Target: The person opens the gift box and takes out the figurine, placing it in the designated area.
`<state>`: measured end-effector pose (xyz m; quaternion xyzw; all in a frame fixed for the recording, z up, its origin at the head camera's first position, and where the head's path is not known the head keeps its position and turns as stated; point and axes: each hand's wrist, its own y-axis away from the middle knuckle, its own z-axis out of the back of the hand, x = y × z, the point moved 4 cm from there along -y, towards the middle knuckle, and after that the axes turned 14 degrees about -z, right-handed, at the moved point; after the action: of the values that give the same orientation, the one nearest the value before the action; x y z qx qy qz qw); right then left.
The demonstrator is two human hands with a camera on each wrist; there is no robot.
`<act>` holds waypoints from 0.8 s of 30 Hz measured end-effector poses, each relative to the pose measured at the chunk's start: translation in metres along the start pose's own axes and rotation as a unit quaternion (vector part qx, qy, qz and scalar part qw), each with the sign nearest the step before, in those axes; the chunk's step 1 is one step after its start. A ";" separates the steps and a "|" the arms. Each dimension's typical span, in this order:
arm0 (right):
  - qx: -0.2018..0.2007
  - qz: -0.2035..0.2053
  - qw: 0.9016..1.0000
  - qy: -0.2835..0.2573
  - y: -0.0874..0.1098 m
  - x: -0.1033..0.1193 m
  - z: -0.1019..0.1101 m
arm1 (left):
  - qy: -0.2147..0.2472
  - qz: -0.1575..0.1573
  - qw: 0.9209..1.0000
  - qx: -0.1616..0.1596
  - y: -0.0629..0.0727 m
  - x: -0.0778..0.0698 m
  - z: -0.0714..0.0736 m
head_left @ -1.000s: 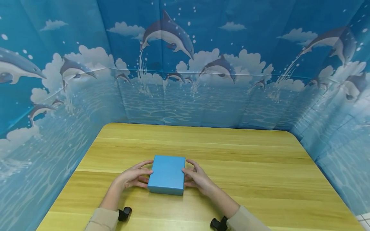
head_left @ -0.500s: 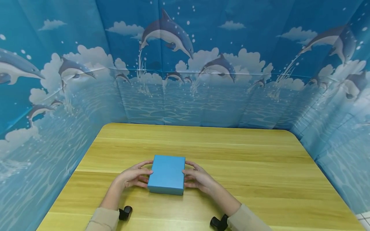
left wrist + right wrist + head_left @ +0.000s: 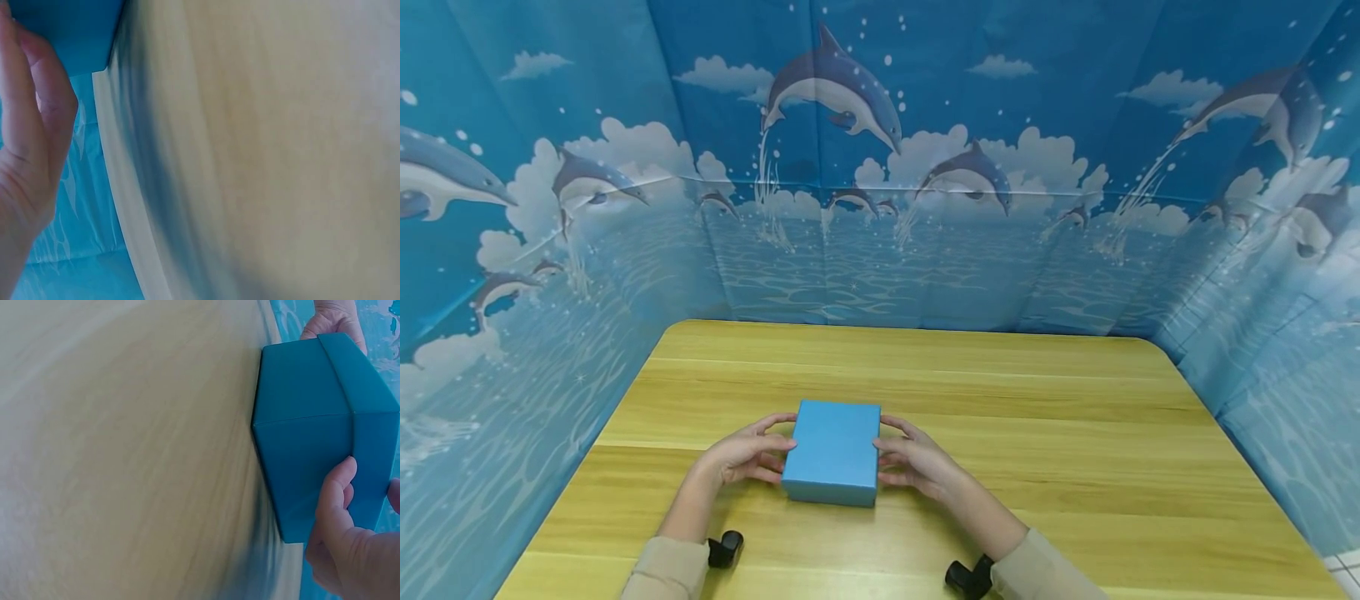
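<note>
A blue box (image 3: 835,446) rests on the wooden table, toward its near side, with a plain smooth top. The right wrist view shows a seam that sets off its lid (image 3: 375,444) from the deeper base (image 3: 300,450). My left hand (image 3: 741,454) holds the box's left side, thumb at the top edge and fingers along the side. From the right, my right hand (image 3: 921,465) grips the opposite side the same way; one fingertip lies at the seam. The left wrist view catches only a corner of the box, above the left hand's fingers.
The wooden table (image 3: 1037,450) has rounded far corners. A blue curtain (image 3: 880,267) printed with dolphins and clouds surrounds it at the back and sides. Black wrist-worn devices (image 3: 726,550) show below both hands, by the beige sleeves (image 3: 666,571).
The right hand's fingers have drawn in against the box's side. Since half a second ago, the box's top and the left hand have risen very slightly in the head view.
</note>
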<state>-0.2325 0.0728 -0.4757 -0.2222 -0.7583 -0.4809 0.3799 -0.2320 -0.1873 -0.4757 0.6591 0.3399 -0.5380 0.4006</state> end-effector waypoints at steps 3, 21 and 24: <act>0.002 0.001 1.000 0.001 0.001 0.001 0.000 | -0.003 -0.001 1.000 -0.002 0.000 -0.002 -0.001; -0.002 0.009 1.000 0.004 0.009 0.014 -0.003 | 0.016 -0.001 1.000 -0.005 -0.001 -0.014 -0.003; -0.005 0.014 1.000 0.008 0.010 0.018 -0.003 | 0.017 -0.004 1.000 -0.004 -0.002 -0.016 -0.003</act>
<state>-0.2358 0.0741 -0.4552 -0.2311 -0.7497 -0.4812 0.3912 -0.2350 -0.1839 -0.4596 0.6651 0.3514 -0.5273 0.3951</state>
